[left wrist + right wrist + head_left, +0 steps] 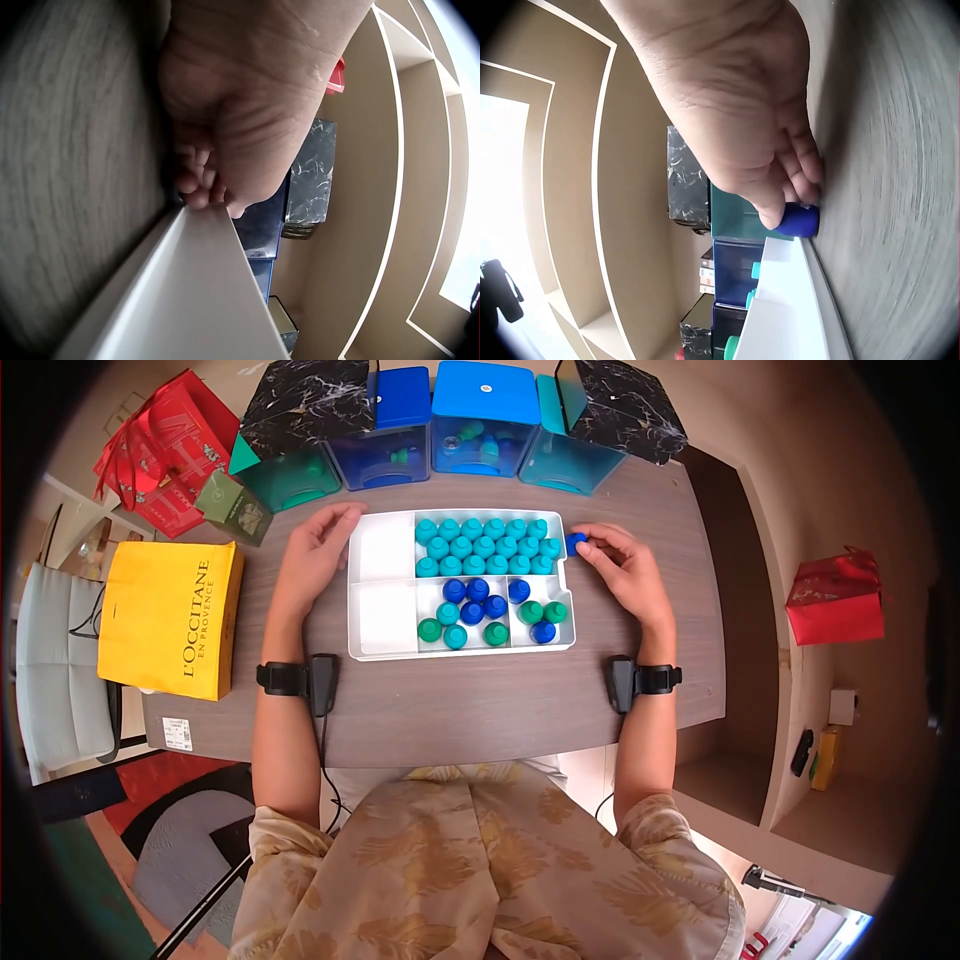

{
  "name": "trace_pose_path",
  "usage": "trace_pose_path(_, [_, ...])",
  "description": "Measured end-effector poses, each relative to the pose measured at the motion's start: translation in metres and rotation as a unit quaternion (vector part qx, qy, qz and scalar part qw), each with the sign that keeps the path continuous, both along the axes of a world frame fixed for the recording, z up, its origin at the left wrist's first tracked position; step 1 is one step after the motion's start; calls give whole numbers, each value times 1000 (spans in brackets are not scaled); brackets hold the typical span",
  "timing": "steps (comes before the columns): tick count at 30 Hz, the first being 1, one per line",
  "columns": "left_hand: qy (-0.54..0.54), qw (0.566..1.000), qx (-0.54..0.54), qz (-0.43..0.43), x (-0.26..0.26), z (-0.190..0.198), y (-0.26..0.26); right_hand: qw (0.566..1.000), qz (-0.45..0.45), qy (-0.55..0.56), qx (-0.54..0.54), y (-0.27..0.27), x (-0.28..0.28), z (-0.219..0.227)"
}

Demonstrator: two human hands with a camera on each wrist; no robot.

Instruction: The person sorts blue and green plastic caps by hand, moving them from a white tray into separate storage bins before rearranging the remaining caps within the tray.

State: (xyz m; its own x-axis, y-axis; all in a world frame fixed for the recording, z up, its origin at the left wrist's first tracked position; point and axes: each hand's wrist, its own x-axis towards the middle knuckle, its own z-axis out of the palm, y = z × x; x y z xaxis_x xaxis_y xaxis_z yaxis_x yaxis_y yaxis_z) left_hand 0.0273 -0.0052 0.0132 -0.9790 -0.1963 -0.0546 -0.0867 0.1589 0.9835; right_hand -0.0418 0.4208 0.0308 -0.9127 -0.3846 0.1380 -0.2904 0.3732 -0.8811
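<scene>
A white compartmented tray (382, 582) lies on the table in the head view. Rows of turquoise domed pieces (483, 547) fill its large back compartment; blue domed pieces (472, 612), green domed pieces (430, 630) and a few turquoise ones stand in the front sections. With curled fingers and thumb, my left hand (318, 555) holds the tray's back left corner. Beyond the tray's right edge, my right hand (628, 572) pinches a small blue domed piece (800, 220) between thumb and fingers. The right wrist view puts that piece low over the table, beside the tray's corner.
Several blue and teal bins, including a bright blue bin (485, 420), line the table's back. A yellow bag (170, 620), a small green box (233, 508) and a red bag (168, 455) stand left. Another red bag (836, 600) is far right.
</scene>
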Motion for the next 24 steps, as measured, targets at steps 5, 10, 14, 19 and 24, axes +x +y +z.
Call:
trace_pose_path(5, [1,1000,0,-2,0,0,0,995,-52,-68,-45,7,4,5])
trace_pose_path(10, [5,1000,-10,-5,0,-3,-3,997,-39,-63,-16,28,0,4])
trace_pose_path(14, [5,1000,-16,0,0,-3,-3,996,-51,-75,3,39,1,3])
trace_pose_path(19, [-4,1000,-11,7,2,3,2,963,-210,-42,164,36,-4,9])
trace_pose_path(24, [-5,1000,-5,1,0,-2,-3,948,-317,24,32,42,-7,8])
